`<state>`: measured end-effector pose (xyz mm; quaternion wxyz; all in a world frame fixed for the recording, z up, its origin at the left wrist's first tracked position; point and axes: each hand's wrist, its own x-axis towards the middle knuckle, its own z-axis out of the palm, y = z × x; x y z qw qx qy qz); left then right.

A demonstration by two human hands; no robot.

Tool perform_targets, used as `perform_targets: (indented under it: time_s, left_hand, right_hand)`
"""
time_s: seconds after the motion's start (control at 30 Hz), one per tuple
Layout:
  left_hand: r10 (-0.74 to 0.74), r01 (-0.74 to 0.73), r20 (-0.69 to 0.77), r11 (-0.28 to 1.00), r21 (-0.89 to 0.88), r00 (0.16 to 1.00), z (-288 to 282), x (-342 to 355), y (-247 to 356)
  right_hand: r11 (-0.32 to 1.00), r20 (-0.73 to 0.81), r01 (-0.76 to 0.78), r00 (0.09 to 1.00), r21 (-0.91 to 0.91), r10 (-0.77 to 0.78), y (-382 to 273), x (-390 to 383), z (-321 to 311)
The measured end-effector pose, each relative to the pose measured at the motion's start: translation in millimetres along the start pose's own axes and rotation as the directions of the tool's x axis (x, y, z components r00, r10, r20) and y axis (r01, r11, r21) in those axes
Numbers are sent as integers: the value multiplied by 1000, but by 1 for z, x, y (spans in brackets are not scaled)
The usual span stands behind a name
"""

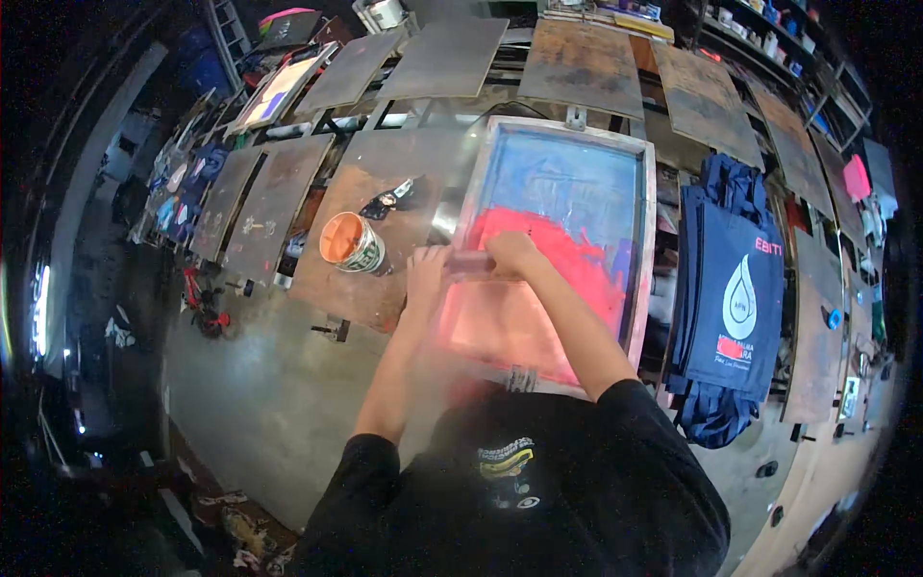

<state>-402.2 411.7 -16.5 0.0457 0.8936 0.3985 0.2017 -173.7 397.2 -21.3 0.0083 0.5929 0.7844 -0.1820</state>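
Note:
My left hand (426, 274) and my right hand (512, 252) are both closed around a squeegee (470, 263), a pinkish bar smeared by motion. It lies across the left side of a framed printing screen (648, 231). Red-pink ink (585, 274) covers the screen's middle, with a jagged upper edge against the blue mesh (567, 173). Nearer to me, the mesh looks pale pink. My left hand is at the screen's left edge, while my right hand is over the inked part. The squeegee's blade is hidden.
Left of the screen, a tub (350, 242) with orange inside stands on a brown board (317, 284), beside a dark crumpled item (386, 198). Navy tote bags (731, 288) with white and pink prints lie on the right. Several flat boards (445, 58) line the far side.

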Motion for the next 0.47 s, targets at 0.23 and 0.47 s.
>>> perform_targets:
  time_s: [0.23, 0.47]
  left_hand:
    - [-34, 33, 120, 999, 9, 992, 2, -36, 8]
    - [328, -347, 291, 938, 14, 899, -5, 18, 10]
  right_hand:
    - [1000, 78, 5, 997, 24, -7, -6, -18, 13]
    - [915, -101, -271, 945, 299, 312, -21, -84, 39]
